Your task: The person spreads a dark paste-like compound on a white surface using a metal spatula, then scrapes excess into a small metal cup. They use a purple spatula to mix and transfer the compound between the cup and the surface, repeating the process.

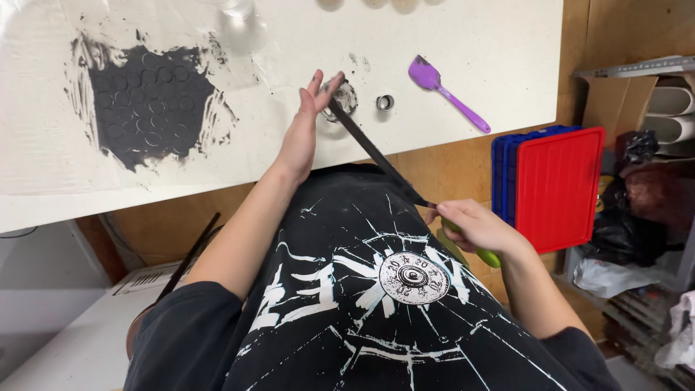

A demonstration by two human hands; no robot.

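To scrape cleanly, the right hand, closed on the green-handled knife, should keep the blade flat while the open left hand steadies the small ring at the desk centre.

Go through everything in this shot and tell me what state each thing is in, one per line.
Left hand: fingers stretched, at the far end of the black strip.
Right hand: closed on a green handle.
Black strip: taut between both hands.
Purple spatula: lying flat on the white table.
Metal ring: lying on the table.
Red tray: on edge beside the blue trays.
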